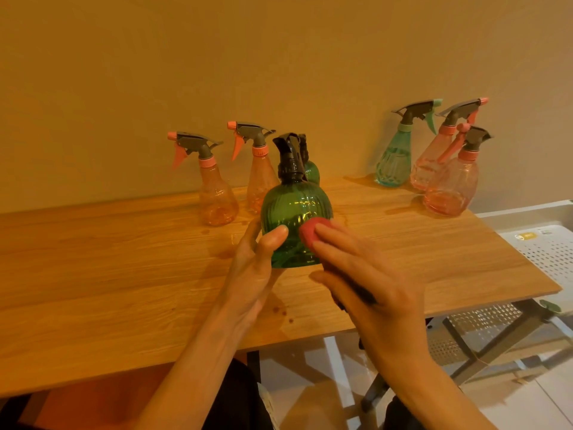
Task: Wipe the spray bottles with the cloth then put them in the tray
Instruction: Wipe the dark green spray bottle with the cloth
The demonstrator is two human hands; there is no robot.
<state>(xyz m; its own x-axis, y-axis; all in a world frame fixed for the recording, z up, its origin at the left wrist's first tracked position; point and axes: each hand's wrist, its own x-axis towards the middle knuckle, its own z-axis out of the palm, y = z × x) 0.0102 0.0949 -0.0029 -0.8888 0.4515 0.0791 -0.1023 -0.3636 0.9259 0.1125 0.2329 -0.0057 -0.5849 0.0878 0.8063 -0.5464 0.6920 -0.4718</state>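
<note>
**Centre frame: green bottle being wiped above the table**

Centre of the frame, the left hand point(254, 268) is gripping the dark green spray bottle point(294, 218) low on its body, thumb curled across the front, fingers hidden behind. The bottle is being held upright; whether its base is touching the table point(124, 274) or just clear of it, cannot tell. The right hand point(366, 283) is pressing the red cloth point(308, 232) against the bottle's lower right side, fingers fairly straight over it; only a small wad of cloth is showing past the fingertips.

Behind it, a second green bottle point(311, 170) is mostly hidden. Two pink bottles point(217, 197) are standing left of centre, and a teal bottle point(393, 162) with two more pink ones point(446, 190) is standing at the upper right, all on the table. The white perforated tray point(545, 252) is sitting at the right edge of the frame, beyond the table end, with no bottles visible in it.

Judgement: wiping is in hand on the first bottle and most of the task is remaining. Doing it well likely means turning the bottle with the left hand while the cloth is sweeping round the ribbed body, then going up the neck and black trigger head, keeping a firm hold since wet spots are showing on the table and the plastic may be slippery.
</note>
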